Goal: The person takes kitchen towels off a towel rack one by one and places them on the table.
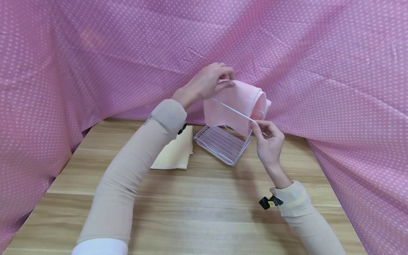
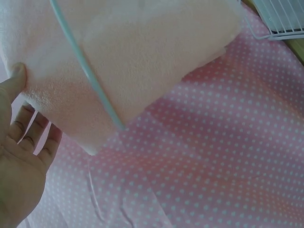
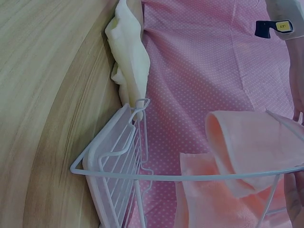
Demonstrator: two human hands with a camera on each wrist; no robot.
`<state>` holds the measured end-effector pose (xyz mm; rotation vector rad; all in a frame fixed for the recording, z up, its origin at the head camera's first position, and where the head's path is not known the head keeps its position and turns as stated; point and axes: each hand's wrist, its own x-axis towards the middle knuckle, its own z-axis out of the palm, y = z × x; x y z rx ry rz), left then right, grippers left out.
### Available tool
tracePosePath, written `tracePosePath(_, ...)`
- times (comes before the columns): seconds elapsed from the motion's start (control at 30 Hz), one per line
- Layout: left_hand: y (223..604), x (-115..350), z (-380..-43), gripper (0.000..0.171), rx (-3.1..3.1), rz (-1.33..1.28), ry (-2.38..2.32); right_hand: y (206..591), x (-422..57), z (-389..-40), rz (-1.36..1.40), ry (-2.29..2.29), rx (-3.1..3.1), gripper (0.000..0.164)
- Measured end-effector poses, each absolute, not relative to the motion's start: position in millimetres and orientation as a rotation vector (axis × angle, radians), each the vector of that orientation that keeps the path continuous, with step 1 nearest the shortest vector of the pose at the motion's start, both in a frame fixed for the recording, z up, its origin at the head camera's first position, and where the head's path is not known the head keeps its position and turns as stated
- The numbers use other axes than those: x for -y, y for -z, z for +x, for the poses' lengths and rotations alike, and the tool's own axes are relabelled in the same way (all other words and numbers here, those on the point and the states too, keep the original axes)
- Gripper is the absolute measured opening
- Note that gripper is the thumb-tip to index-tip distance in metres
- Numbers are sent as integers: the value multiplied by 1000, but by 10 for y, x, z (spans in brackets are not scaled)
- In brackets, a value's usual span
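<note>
A pink towel (image 1: 234, 97) hangs folded over the upper rail of a small white wire rack (image 1: 227, 163). My left hand (image 1: 210, 80) pinches the towel's upper left part; in the left wrist view its thumb (image 2: 18, 76) lies on the front face, with the other fingers behind. At the near right end of the upper rail, my right hand (image 1: 271, 141) grips the wire between thumb and fingers. The right wrist view shows the towel (image 3: 259, 137) with rolled, layered folds among the wires, while that hand (image 3: 295, 199) appears only at the edge.
A pale yellow cloth (image 1: 175, 152) lies on the wooden table (image 1: 197, 209) left of the rack, partly behind my left forearm. A translucent tray (image 1: 220, 140) sits in the rack's base. Pink dotted fabric (image 1: 143, 53) hangs around the back and sides.
</note>
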<state>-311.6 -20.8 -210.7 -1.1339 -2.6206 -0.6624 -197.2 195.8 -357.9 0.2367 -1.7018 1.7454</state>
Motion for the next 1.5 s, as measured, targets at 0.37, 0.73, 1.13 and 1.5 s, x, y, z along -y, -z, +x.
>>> tracePosePath(0.37, 1964, 340, -3098, 22, 2561, -1096, 745, 3584, -1966, -1958, 264, -1732, 1702, 14)
tracePosePath(0.73, 1788, 481, -3079, 21, 2457, -1045, 854, 3576, -1972, -1965, 290, -1715, 1717, 17)
tracePosePath(1.13, 1646, 673, -2995, 20, 2407, -944, 969, 3575, -1975, -1961, 284, -1714, 1721, 16)
tracePosePath(1.5, 1593, 897, -2956, 22, 2348, -893, 1017, 3567, -1968, -1956, 270, -1717, 1726, 16)
